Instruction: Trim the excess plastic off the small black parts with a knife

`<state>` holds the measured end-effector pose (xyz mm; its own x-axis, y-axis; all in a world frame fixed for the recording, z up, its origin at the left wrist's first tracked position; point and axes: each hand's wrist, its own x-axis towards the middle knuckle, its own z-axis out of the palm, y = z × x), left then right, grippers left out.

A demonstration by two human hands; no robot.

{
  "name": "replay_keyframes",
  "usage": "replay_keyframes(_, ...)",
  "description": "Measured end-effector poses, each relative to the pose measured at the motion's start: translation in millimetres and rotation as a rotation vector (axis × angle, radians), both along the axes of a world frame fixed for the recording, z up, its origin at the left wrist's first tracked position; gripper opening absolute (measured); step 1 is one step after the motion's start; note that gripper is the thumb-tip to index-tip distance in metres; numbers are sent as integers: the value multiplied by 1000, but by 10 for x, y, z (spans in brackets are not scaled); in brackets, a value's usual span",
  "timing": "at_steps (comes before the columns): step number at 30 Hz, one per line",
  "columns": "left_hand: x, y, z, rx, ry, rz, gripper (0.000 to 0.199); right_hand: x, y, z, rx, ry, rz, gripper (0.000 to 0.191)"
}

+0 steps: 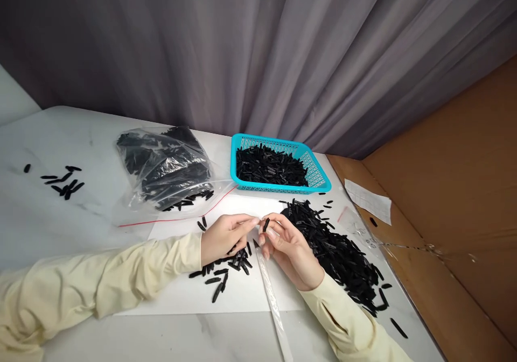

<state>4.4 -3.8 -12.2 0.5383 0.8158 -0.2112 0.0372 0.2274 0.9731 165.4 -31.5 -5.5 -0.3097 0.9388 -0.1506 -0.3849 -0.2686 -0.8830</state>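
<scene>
My right hand (pixel 293 247) pinches a small, elongated black piece (pixel 266 224) between thumb and fingers, its own kind too small to tell. Close beside it, my left hand (pixel 228 237) is closed, fingertips drawn together almost at the right fingers; a dark bit shows under its palm, and what it grips is hidden. Below both hands a narrow white glossy strip (pixel 271 297) runs toward the near edge. Loose black pieces (pixel 240 262) lie under my left hand on a white sheet (pixel 173 300). A large heap of similar pieces (pixel 337 249) spreads to the right of my right hand.
A blue basket (pixel 278 188) full of black pieces stands at the back. Left of it lies a clear zip bag (pixel 169 168) with more inside. Scattered pieces (pixel 67 181) lie far left. On the right are a paper slip (pixel 369 200), clear plastic (pixel 359 232) and cardboard (pixel 452 173).
</scene>
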Motion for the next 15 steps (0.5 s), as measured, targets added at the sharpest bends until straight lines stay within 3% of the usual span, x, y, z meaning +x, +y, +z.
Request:
replay_keyframes(7,5,-45,14,70,85,24,50,15,1,-108,-63,53,-69,21)
replay_keyframes(15,-34,-94,-38,349,228,29,45,19,-7,-103,-97,91,-61,15)
